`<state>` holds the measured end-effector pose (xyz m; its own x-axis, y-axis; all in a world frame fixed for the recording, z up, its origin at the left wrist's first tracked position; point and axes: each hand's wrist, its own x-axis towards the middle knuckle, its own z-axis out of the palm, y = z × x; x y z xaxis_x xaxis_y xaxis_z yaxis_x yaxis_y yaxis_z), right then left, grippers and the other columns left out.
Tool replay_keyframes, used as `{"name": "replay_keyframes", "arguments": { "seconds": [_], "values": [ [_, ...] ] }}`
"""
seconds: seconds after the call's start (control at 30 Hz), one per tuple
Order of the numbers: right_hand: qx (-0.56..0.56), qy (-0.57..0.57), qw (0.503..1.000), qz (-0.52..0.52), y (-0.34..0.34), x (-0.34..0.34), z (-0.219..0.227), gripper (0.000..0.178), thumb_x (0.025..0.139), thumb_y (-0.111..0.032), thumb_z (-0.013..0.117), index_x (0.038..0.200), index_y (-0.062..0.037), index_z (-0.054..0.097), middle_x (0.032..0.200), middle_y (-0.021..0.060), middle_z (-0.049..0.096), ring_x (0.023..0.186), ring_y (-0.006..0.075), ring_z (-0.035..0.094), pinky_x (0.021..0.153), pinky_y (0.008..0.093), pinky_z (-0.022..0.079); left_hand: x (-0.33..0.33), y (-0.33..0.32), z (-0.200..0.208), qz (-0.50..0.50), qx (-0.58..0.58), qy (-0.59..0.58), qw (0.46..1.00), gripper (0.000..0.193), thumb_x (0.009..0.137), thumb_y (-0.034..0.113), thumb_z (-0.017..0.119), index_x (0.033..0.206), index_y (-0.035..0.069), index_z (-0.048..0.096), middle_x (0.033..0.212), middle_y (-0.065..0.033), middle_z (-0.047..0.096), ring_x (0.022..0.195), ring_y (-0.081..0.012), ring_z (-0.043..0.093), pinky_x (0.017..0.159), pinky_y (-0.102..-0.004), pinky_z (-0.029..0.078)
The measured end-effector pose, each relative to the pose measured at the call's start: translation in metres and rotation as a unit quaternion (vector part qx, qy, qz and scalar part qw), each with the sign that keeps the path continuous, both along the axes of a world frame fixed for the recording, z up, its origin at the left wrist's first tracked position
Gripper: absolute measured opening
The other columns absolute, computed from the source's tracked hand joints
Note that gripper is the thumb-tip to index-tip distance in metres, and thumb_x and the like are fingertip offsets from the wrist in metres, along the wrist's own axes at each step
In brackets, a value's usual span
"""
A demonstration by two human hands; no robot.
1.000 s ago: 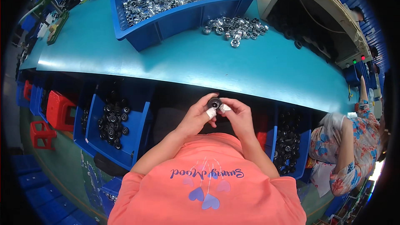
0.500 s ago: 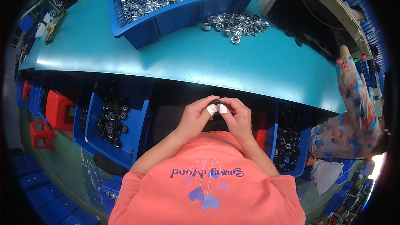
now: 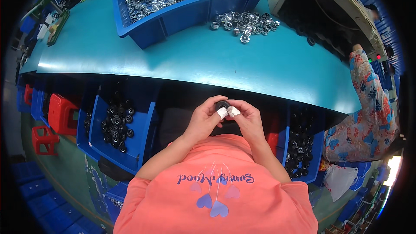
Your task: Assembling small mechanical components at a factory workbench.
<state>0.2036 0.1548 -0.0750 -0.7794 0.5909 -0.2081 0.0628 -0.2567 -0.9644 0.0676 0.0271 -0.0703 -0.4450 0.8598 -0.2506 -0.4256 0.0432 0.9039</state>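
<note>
A small black wheel-like part is pinched between my two hands, just off the near edge of the table. Its round face is turned up, with a dark centre. My left hand closes on its left side, the thumb wrapped in white tape. My right hand grips the other side, its thumb also capped in white tape. The fingertips of both hands nearly meet below the part and hide its lower portion.
On the teal table stands a blue bin of shiny clear-and-black parts, with a loose pile beside it. Blue bins of black wheels flank me. A co-worker's patterned sleeve reaches into a machine opening at right.
The black part has tilted, so more of its round face shows between my fingers. My hands stay in nearly the same place. The co-worker's arm has shifted slightly.
</note>
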Motion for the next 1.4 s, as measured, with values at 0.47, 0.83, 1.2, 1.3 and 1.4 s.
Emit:
{"name": "replay_keyframes", "arguments": {
  "seconds": [0.47, 0.83, 1.2, 1.3, 1.4],
  "values": [
    [-0.111, 0.005, 0.994, 0.015, 0.006, -0.001, 0.004, 0.029, 0.103, -0.009, 0.064, 0.129, 0.0035, 0.069, 0.112, 0.0100, 0.073, 0.096, 0.0146, 0.071, 0.079, 0.0281, 0.061, -0.005, -0.005, 0.000, -0.037, 0.054, -0.020, 0.998, 0.056, 0.095, -0.002, 0.072, 0.149, 0.006, 0.057, 0.123, -0.0067, 0.069, 0.104, -0.0132, 0.068, 0.082, -0.0271, 0.059],
    [-0.211, 0.042, 0.976, 0.039, 0.006, 0.002, -0.008, 0.033, 0.106, -0.022, 0.067, 0.128, 0.0027, 0.068, 0.107, 0.0067, 0.073, 0.088, 0.0127, 0.069, 0.078, 0.0259, 0.058, -0.006, -0.004, 0.005, -0.058, 0.060, 0.118, 0.989, 0.051, 0.095, 0.001, 0.072, 0.144, 0.003, 0.060, 0.117, -0.0061, 0.069, 0.105, -0.0136, 0.069, 0.089, -0.0293, 0.060],
    [0.005, -0.012, 1.000, -0.019, 0.002, 0.000, -0.001, 0.033, 0.101, -0.012, 0.070, 0.132, -0.0007, 0.067, 0.112, 0.0077, 0.071, 0.099, 0.0119, 0.068, 0.081, 0.0273, 0.059, -0.008, -0.005, 0.003, 0.063, 0.040, 0.155, 0.985, 0.044, 0.084, 0.000, 0.084, 0.123, 0.005, 0.065, 0.112, -0.0020, 0.062, 0.102, -0.0131, 0.064, 0.086, -0.0287, 0.057],
    [0.019, 0.005, 1.000, 0.014, -0.002, 0.000, 0.002, 0.035, 0.097, -0.006, 0.073, 0.131, -0.0007, 0.067, 0.111, 0.0078, 0.071, 0.101, 0.0121, 0.068, 0.085, 0.0277, 0.059, -0.008, -0.005, 0.012, 0.065, -0.001, 0.310, 0.949, 0.046, 0.078, 0.001, 0.085, 0.120, 0.006, 0.067, 0.104, -0.0027, 0.061, 0.091, -0.0130, 0.063, 0.078, -0.0278, 0.055],
    [-0.042, 0.015, 0.998, 0.032, -0.004, 0.001, 0.002, 0.036, 0.094, -0.002, 0.075, 0.130, -0.0002, 0.068, 0.112, 0.0082, 0.072, 0.103, 0.0124, 0.069, 0.089, 0.0281, 0.059, -0.006, -0.005, 0.015, 0.068, -0.017, 0.408, 0.910, 0.047, 0.072, 0.002, 0.086, 0.116, 0.006, 0.069, 0.099, -0.0042, 0.061, 0.084, -0.0142, 0.062, 0.072, -0.0275, 0.052]
  ]
}}
